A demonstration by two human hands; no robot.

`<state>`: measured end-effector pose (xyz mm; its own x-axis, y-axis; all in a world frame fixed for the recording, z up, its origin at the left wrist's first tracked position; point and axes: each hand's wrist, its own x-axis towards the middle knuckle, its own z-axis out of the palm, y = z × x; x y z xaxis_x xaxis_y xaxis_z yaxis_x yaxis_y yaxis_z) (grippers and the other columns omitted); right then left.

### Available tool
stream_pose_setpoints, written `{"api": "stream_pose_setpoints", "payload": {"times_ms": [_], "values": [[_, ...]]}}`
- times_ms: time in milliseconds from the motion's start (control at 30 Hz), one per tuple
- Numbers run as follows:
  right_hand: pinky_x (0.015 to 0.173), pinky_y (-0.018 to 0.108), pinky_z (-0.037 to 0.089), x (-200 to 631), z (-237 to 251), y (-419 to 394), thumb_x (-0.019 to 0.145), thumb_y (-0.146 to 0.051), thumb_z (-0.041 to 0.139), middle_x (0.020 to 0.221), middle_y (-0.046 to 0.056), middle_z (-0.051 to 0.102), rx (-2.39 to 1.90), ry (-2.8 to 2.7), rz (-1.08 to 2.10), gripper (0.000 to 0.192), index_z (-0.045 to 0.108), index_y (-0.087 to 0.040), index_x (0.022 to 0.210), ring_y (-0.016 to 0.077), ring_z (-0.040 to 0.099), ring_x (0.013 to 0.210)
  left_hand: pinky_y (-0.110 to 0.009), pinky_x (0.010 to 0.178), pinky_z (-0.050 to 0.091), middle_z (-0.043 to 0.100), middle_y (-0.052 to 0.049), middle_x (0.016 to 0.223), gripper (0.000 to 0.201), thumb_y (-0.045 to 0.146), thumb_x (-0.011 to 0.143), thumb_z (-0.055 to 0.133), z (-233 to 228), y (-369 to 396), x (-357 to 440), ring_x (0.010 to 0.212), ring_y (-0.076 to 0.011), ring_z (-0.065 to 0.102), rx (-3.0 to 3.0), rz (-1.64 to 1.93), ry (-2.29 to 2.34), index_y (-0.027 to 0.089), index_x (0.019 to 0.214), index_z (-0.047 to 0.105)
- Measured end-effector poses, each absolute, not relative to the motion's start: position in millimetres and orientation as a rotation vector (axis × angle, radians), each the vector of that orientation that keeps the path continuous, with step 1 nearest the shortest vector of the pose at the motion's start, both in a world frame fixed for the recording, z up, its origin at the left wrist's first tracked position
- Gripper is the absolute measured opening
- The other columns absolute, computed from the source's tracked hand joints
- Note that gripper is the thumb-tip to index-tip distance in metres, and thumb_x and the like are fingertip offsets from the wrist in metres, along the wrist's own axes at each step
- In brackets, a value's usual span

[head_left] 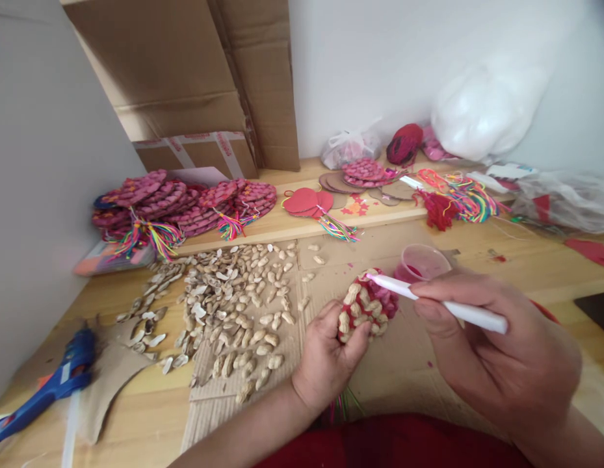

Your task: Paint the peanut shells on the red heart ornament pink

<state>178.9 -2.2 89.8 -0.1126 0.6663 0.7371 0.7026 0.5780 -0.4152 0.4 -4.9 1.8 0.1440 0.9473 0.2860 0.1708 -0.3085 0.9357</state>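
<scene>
1. Left hand [326, 354] is clamped on a peanut disc [366, 305], thumb and fingers pinching its lower-left edge, so the disc sits just up and right of the palm, tilted toward the camera.
2. Right hand [497, 344] is closed around a white brush [438, 302], held like a pen. The tip pokes out left of the fingers and touches the disc's top edge, where the shells are already pink.
3. Just above the right hand's fingers sits a small paint cup [423, 262] with pink inside, close behind the brush.
4. Left of the left hand there's a big spread of loose peanuts [233, 305] on cardboard [223, 409], running right up near the wrist.
5. Far left, by the table's near edge, a blue glue gun [48, 383].
6. Open room: bare cardboard under and between both hands, plus bare table [540, 260] beyond the right hand.
7. Way behind both hands, finished pink discs [184, 198] with tassels stacked along the wall.
</scene>
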Motion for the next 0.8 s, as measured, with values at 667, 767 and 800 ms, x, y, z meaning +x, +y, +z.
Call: {"api": "stream_pose_setpoints", "payload": {"times_ms": [667, 767, 800], "values": [[0.082, 0.039, 0.057, 182.0, 88.8, -4.4, 0.084, -0.022, 0.069, 0.105, 0.001, 0.077, -1.158, -1.800, -0.055, 0.025, 0.070, -0.031, 0.108, 0.0215, 0.074, 0.087, -0.027, 0.072, 0.049, 0.066, -0.006, 0.086, 0.008, 0.021, 0.094, 0.065, 1.7, -4.3, 0.5, 0.076, -0.0174, 0.060, 1.669, 1.245, 1.089, 0.017, 0.095, 0.071], [0.087, 0.037, 0.057, 181.6, 89.9, -4.7, 0.085, -0.019, 0.068, 0.103, 0.000, 0.077, -1.120, -1.826, -0.024, 0.026, 0.069, -0.030, 0.109, 0.0208, 0.075, 0.092, -0.028, 0.075, 0.049, 0.067, -0.006, 0.088, 0.008, 0.021, 0.094, 0.065, 0.7, -4.2, 0.4, 0.079, -0.0183, 0.062, 1.678, 1.248, 1.085, 0.017, 0.097, 0.071], [0.088, 0.036, 0.056, 181.2, 90.4, -4.5, 0.085, -0.019, 0.068, 0.097, -0.001, 0.077, -1.090, -1.857, -0.040, 0.025, 0.069, -0.030, 0.108, 0.0202, 0.074, 0.090, -0.028, 0.075, 0.050, 0.068, -0.006, 0.089, 0.008, 0.021, 0.094, 0.064, 0.7, -4.4, 0.4, 0.080, -0.0183, 0.062, 1.675, 1.250, 1.080, 0.017, 0.098, 0.071]]}}
